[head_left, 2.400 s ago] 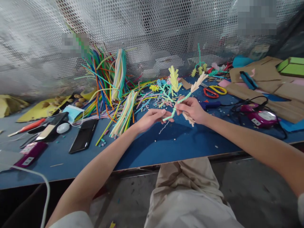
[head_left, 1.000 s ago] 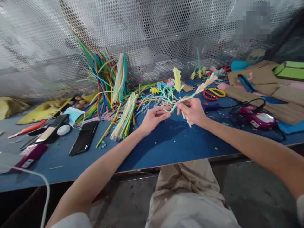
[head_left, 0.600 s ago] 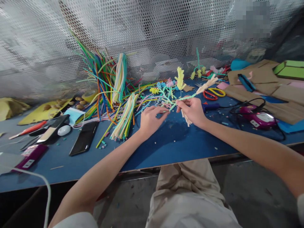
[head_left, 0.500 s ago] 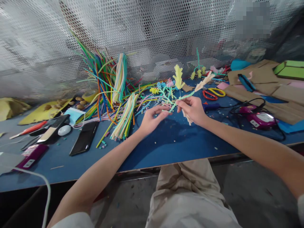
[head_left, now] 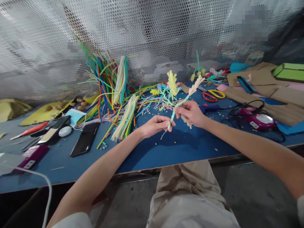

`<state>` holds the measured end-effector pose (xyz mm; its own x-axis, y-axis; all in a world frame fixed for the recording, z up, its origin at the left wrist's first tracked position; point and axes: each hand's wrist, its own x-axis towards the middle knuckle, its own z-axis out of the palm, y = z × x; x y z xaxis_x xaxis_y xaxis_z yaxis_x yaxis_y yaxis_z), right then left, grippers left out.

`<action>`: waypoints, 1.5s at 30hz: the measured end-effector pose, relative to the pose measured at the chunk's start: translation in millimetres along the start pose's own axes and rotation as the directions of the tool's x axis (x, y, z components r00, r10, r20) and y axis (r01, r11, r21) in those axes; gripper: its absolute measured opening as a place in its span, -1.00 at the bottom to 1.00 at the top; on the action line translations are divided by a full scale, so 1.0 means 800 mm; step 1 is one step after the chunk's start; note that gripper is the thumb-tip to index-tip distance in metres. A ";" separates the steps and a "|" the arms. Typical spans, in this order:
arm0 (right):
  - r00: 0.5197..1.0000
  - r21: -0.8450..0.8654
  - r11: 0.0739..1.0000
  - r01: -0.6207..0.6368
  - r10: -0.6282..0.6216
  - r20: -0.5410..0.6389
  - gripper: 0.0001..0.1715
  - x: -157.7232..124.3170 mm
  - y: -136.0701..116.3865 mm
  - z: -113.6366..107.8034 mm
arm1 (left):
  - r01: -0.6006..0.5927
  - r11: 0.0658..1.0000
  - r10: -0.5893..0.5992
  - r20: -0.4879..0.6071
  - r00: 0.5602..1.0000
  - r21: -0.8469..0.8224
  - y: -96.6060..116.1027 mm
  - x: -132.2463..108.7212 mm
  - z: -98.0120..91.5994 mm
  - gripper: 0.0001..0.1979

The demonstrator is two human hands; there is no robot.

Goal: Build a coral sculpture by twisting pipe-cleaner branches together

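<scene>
Both hands hold a branching pipe-cleaner flower stem (head_left: pixel 173 117), wrapped in light green, above the table. Its branches carry a yellow feathery tip (head_left: pixel 172 84) and a cream feathery tip (head_left: pixel 196 85). My left hand (head_left: pixel 158 125) is closed, its thumb and fingers pinching the stem's lower end. A little higher, near the fork, my right hand (head_left: pixel 191 113) grips the stem between thumb and fingers. Another cream tip (head_left: pixel 186 121) hangs below my right hand. A thin wisp of thread or glue trails beneath the lower end.
Bundles of pipe cleaners (head_left: pixel 125 118) lie to the left, near a black phone (head_left: pixel 85 139). Behind the hands are small pipe-cleaner flowers (head_left: pixel 155 91) and scraps. On the right are scissors (head_left: pixel 210 96), a blue glue gun (head_left: pixel 210 108), a purple device (head_left: pixel 257 118) and brown cardboard (head_left: pixel 268 106).
The stem has swung more upright, its lower end now pointing down toward me. My left hand has moved slightly lower; the cream and yellow tips have shifted left.
</scene>
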<state>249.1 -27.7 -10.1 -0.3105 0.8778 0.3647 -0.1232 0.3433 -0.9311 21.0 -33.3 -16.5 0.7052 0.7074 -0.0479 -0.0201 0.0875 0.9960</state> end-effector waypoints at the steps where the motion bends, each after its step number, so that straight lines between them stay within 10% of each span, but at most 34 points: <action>1: 1.000 -0.032 0.999 -0.005 0.005 -0.012 -0.52 -0.001 -0.002 0.002 | -0.006 0.998 0.006 0.005 1.000 0.055 0.000 0.001 0.000 -0.50; 5: 0.995 -0.213 0.977 0.020 -0.042 -0.096 -0.57 -0.004 -0.008 0.006 | -0.061 0.927 0.090 -0.061 0.994 0.371 0.008 0.003 0.001 -0.54; 11: 0.989 -0.393 0.920 0.015 -0.072 -0.130 -0.55 -0.006 -0.008 0.006 | -0.119 0.521 0.350 -0.085 0.933 0.845 0.016 0.004 -0.002 -0.70; 18: 0.991 -0.243 0.969 0.051 -0.080 -0.109 -0.56 -0.002 -0.006 0.004 | 0.032 0.960 -0.017 -0.057 0.998 0.279 0.015 0.001 -0.004 -0.51; 23: 0.991 -0.117 0.991 0.069 -0.082 -0.104 -0.59 -0.002 0.001 -0.004 | 0.116 0.992 -0.118 -0.024 0.993 -0.052 0.007 0.003 -0.004 -0.50; 35: 0.968 -0.439 0.882 0.170 -0.232 -0.091 -0.49 -0.002 -0.002 -0.007 | -0.072 0.992 0.108 -0.381 0.918 0.107 -0.009 0.019 -0.009 -0.30; 45: 0.952 -0.332 0.943 0.034 -0.132 -0.277 -0.60 0.001 0.001 -0.002 | -0.139 0.802 0.448 -0.431 0.783 0.582 -0.006 0.014 0.002 -0.67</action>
<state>250.2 -25.9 -10.5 -0.0179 0.8826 0.4697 0.1865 0.4645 -0.8657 30.1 -26.9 -21.9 0.2373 0.8956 0.3763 0.2984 -0.4359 0.8491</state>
